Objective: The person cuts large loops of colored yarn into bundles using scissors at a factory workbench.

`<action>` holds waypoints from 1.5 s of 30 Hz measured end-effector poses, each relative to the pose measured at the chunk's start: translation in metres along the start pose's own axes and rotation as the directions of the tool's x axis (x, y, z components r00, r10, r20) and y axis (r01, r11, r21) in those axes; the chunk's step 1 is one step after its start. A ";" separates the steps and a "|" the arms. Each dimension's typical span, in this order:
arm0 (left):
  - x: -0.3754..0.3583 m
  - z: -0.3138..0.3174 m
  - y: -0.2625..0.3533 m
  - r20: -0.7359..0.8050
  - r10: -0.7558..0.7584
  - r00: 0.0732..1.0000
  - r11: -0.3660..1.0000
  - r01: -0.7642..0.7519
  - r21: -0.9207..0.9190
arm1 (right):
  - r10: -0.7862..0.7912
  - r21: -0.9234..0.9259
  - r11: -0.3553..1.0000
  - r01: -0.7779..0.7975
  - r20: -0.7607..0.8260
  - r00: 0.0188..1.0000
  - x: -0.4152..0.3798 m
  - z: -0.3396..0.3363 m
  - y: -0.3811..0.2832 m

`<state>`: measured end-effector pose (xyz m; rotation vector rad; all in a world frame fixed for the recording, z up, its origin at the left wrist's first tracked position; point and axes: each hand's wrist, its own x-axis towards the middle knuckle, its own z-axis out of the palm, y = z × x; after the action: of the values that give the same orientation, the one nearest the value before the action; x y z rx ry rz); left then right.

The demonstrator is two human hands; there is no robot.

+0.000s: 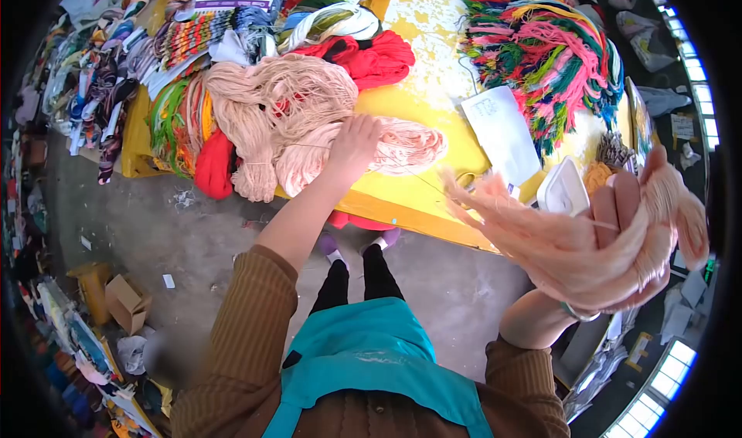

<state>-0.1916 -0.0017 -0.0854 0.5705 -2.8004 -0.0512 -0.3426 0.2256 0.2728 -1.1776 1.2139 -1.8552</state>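
Left hand (357,140): on long pale-pink yarn skein (410,146), grip hidden | skein: near edge of yellow-painted table (421,202), long axis left–right, left hand nearer | right hand (622,206): clutching loose peach-pink yarn bundle (553,245), right of skein

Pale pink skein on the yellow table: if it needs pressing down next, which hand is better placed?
Probably the left hand: it rests on the skein, while the right hand is raised off to the side, holding a pink yarn bundle.
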 end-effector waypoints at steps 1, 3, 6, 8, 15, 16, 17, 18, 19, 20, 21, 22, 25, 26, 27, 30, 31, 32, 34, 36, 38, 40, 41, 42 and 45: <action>-0.001 0.009 0.003 0.000 0.001 1.000 1.000 -0.001 -0.009 | -0.065 -0.091 0.995 0.050 -0.174 0.983 -0.007 0.004 0.002; -0.004 0.018 0.006 -0.041 -0.048 0.998 0.989 0.053 0.138 | -0.188 -0.294 0.955 0.037 -0.503 0.844 -0.012 0.028 0.006; -0.021 0.010 -0.001 0.005 0.106 0.994 0.982 -0.106 0.156 | -0.050 0.181 0.977 0.113 -0.324 0.945 -0.029 -0.001 -0.003; -0.024 -0.018 0.001 0.072 0.120 0.990 0.989 -0.125 0.077 | -0.066 0.083 0.991 0.107 -0.397 0.915 -0.026 -0.008 -0.001; -0.044 -0.124 -0.099 0.339 -0.571 0.748 0.226 0.540 -0.811 | 0.243 0.333 0.940 -0.070 -0.514 0.822 0.011 -0.062 0.102; -0.046 -0.147 -0.108 0.286 -0.614 0.736 0.253 0.526 -0.812 | 0.296 0.268 0.947 -0.176 -0.519 0.802 0.015 -0.093 0.154; -0.041 -0.177 -0.110 0.232 -0.653 0.721 0.279 0.513 -0.812 | 0.386 0.143 0.917 -0.372 -0.553 0.738 0.017 -0.091 0.176; -0.039 -0.198 -0.109 0.076 -0.634 0.769 0.498 0.481 -0.721 | 0.362 -0.156 0.782 -0.603 -0.674 0.644 0.009 -0.104 0.217; -0.039 -0.214 -0.107 -0.070 -0.576 0.814 0.688 0.437 -0.580 | -0.014 -0.780 0.342 -0.524 -0.562 0.827 -0.017 -0.162 0.307; -0.041 -0.224 -0.107 -0.083 -0.543 0.836 0.740 0.429 -0.517 | 0.124 -0.747 0.391 -0.538 -0.536 0.835 -0.021 -0.125 0.290; -0.045 -0.229 -0.106 -0.057 -0.533 0.844 0.710 0.410 -0.572 | 0.275 -0.677 0.520 -0.521 -0.445 0.852 -0.025 -0.100 0.301; -0.048 -0.232 -0.103 -0.029 -0.522 0.853 0.675 0.392 -0.625 | 0.337 -0.679 0.560 -0.476 -0.338 0.879 -0.028 -0.072 0.323; -0.069 -0.220 -0.097 0.101 -0.538 0.837 0.548 0.437 -0.713 | 0.402 -0.381 0.820 -0.428 -0.150 0.903 -0.020 0.049 0.339; -0.074 -0.220 -0.089 0.130 -0.515 0.847 0.507 0.424 -0.751 | 0.548 -0.190 0.811 -0.553 -0.083 0.833 -0.014 0.081 0.335; -0.079 -0.220 -0.079 0.129 -0.498 0.857 0.498 0.405 -0.767 | 0.665 -0.004 0.747 -0.665 0.017 0.747 -0.008 0.106 0.329; -0.091 -0.229 -0.056 0.112 -0.510 0.853 0.476 0.388 -0.789 | 0.579 -0.080 0.815 -0.573 0.109 0.808 -0.008 0.141 0.327; -0.097 -0.231 -0.054 0.102 -0.533 0.840 0.457 0.387 -0.801 | 0.579 -0.189 0.808 -0.557 0.090 0.810 -0.004 0.138 0.318; -0.103 -0.234 -0.053 0.088 -0.555 0.827 0.437 0.381 -0.815 | 0.576 -0.301 0.791 -0.533 0.070 0.815 0.004 0.129 0.306; -0.126 -0.240 -0.050 0.178 -0.429 0.886 0.560 0.415 -0.717 | 0.451 -0.511 0.780 -0.361 0.061 0.890 0.031 0.108 0.260; -0.146 -0.242 -0.044 0.156 -0.136 0.978 0.845 0.197 -0.497 | 0.396 -0.651 0.738 -0.180 0.201 0.896 0.070 0.093 0.196; -0.154 -0.242 -0.045 0.170 -0.181 0.969 0.805 0.246 -0.540 | 0.304 -0.621 0.783 -0.036 0.331 0.893 0.098 0.090 0.154; -0.152 -0.247 -0.050 0.180 -0.280 0.943 0.766 0.333 -0.550 | 0.273 -0.566 0.825 -0.015 0.375 0.886 0.120 0.098 0.111; -0.143 -0.258 -0.049 0.159 -0.331 0.930 0.720 0.357 -0.596 | 0.376 -0.588 0.799 -0.126 0.326 0.867 0.125 0.109 0.070; -0.131 -0.272 -0.047 0.139 -0.381 0.914 0.669 0.376 -0.641 | 0.324 -0.556 0.827 -0.089 0.341 0.883 0.128 0.117 0.047; -0.102 -0.288 -0.046 0.008 -0.365 0.931 0.700 0.280 -0.657 | 0.210 -0.483 0.876 0.011 0.400 0.892 0.151 0.122 0.004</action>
<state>-0.0031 0.0017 0.1592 0.8257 -2.2896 -0.9877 -0.2931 0.0510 0.3430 -1.6524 1.4616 -1.1335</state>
